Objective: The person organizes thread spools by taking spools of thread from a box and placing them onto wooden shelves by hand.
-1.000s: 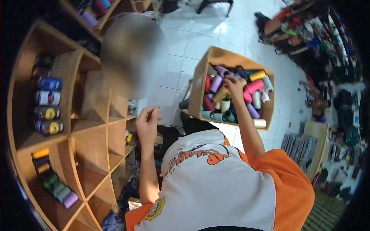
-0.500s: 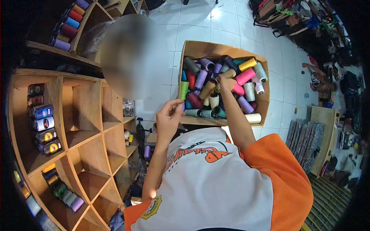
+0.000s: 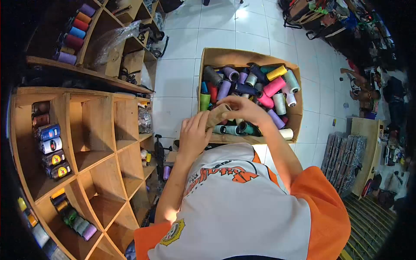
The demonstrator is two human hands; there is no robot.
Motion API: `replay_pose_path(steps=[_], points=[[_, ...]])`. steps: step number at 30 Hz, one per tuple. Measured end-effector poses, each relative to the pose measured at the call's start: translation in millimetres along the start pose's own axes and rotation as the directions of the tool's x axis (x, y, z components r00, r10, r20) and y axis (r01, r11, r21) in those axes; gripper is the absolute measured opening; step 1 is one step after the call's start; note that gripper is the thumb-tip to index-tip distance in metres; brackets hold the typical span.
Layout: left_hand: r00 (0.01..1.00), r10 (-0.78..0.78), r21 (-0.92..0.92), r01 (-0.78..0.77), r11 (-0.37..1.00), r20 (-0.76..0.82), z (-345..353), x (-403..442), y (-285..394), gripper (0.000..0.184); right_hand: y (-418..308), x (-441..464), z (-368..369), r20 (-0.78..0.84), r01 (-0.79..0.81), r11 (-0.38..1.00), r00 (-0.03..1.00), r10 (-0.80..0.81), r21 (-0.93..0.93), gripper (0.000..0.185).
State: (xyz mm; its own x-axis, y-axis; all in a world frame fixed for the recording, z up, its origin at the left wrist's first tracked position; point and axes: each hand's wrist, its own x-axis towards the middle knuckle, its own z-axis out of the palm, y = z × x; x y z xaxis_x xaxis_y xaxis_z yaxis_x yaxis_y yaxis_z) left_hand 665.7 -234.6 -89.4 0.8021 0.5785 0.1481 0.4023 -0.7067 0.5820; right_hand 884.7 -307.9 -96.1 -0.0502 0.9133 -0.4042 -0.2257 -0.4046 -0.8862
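Observation:
Above the near left side of the cardboard box point(image 3: 299, 99), both my hands are on a tan thread spool point(image 3: 218, 115), which is tilted. My left hand point(image 3: 195, 131) wraps its fingers around the lower left end. On the upper right end, my right hand point(image 3: 247, 111) is closed, with its fingers at the spool's rim. Below and behind the hands, the box holds many thread spools, among them a pink spool point(image 3: 274, 86), a yellow spool point(image 3: 276, 73), a pale grey-green spool point(image 3: 292, 81) and a cream spool point(image 3: 286, 134). My hands hide some spools at the box's near left.
On my left stands a wooden cubby shelf point(image 3: 69, 130), with dark and blue spools point(image 3: 50, 133) in one compartment. Another shelf point(image 3: 89, 37) farther up holds more coloured spools. White tiles point(image 3: 175, 78) surround the box. Plastic-wrapped bundles point(image 3: 342, 160) lean at the right.
My right hand has lifted the tan spool from among the others and brought it left and nearer me. My left hand has moved right to meet it. A blurred round patch at upper left is gone.

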Motion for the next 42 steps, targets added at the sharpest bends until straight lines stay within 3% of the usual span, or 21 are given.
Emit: replay_pose_path(steps=[2,3,5,6,7,8,11,14,15,16,18,20,21,22,27,28,30,34,36,38,42], points=[[0.995,-0.090,-0.074,0.087,0.993,-0.041,-1,-5,-2,0.053,-1,6,-14,0.043,-0.008,0.904,0.999,-0.011,0.427,0.040],[0.986,-0.128,-0.108,0.117,0.987,-0.109,1,-8,-6,0.052,13,19,-33,-0.080,0.002,0.893,0.996,0.039,0.451,0.041],[0.951,-0.281,-0.329,0.226,0.917,-0.130,-4,-11,-8,0.051,45,49,-81,-0.439,-0.058,0.986,0.898,-0.017,-0.157,0.034],[0.926,-0.358,-0.436,0.275,0.857,-0.121,-8,-18,-8,0.050,64,58,-100,-0.534,-0.184,0.751,0.807,-0.254,-0.635,0.040],[0.903,-0.426,-0.550,0.324,0.769,-0.063,-3,-28,-18,0.052,88,65,-124,-0.496,-0.233,0.566,0.787,-0.368,-0.791,0.049],[0.875,-0.481,-0.624,0.348,0.699,-0.051,-6,-31,-20,0.054,104,72,-139,-0.498,-0.360,0.442,0.830,-0.251,-0.822,0.055],[0.808,-0.584,-0.784,0.313,0.536,-0.077,-14,-47,-25,0.052,129,64,-132,-0.419,-0.428,0.064,0.828,-0.373,-0.902,0.048],[0.833,-0.548,-0.938,0.133,0.321,-0.069,-20,-68,-43,0.050,134,62,-131,-0.426,-0.395,0.161,0.825,-0.371,-0.905,0.048],[0.819,-0.574,-0.999,0.019,0.045,-0.010,-27,-70,-37,0.049,128,58,-122,-0.415,-0.355,0.217,0.808,-0.418,-0.909,0.056],[0.857,-0.513,-0.998,-0.063,-0.025,-0.041,-26,-75,-45,0.050,138,60,-130,-0.391,-0.315,0.241,0.822,-0.414,-0.918,0.061],[0.863,-0.502,-0.974,-0.153,-0.168,-0.049,-34,-81,-51,0.058,101,51,-103,-0.467,-0.258,0.517,0.821,-0.327,-0.816,0.061],[0.794,-0.605,-0.981,-0.158,-0.116,-0.056,-39,-88,-58,0.051,101,54,-104,-0.442,-0.065,0.546,0.671,-0.596,-0.835,0.060],[0.775,-0.628,-0.990,-0.129,-0.052,-0.068,-57,-92,-55,0.048,75,48,-86,-0.578,0.035,0.982,0.804,-0.139,-0.188,0.054],[0.751,-0.653,-0.987,-0.157,-0.032,-0.099,-64,-98,-57,0.044,21,38,-30,-0.629,-0.030,0.989,0.775,-0.067,-0.142,0.053],[0.567,-0.773,-0.937,-0.337,0.097,-0.284,-89,-156,-83,0.043,-52,81,56,-0.082,0.129,0.976,0.986,-0.146,-0.178,0.046],[0.509,-0.805,-0.934,-0.326,0.146,-0.304,-96,-173,-88,0.043,-72,91,102,0.009,0.272,0.931,0.960,-0.278,-0.243,0.046],[0.394,-0.854,-0.927,-0.292,0.234,-0.339,-112,-213,-97,0.043,-113,107,176,0.317,0.290,0.877,0.933,-0.171,-0.382,0.046],[-0.033,-0.840,-0.781,-0.351,0.517,-0.541,-147,-282,-87,0.032,-137,136,348,0.682,0.565,0.812,0.651,-0.333,-0.143,0.046],[-0.201,-0.771,-0.679,-0.377,0.630,-0.604,-164,-306,-72,0.030,-141,143,435,0.827,0.603,0.783,0.511,-0.233,-0.152,0.050],[-0.271,-0.739,-0.661,-0.331,0.673,-0.617,-171,-327,-62,0.030,-134,144,521,0.891,0.568,0.823,0.374,-0.258,0.000,0.056],[-0.391,-0.705,-0.658,-0.272,0.703,-0.592,-167,-347,-46,0.041,-95,180,689,0.900,0.797,0.580,0.115,-0.421,0.170,0.059]])
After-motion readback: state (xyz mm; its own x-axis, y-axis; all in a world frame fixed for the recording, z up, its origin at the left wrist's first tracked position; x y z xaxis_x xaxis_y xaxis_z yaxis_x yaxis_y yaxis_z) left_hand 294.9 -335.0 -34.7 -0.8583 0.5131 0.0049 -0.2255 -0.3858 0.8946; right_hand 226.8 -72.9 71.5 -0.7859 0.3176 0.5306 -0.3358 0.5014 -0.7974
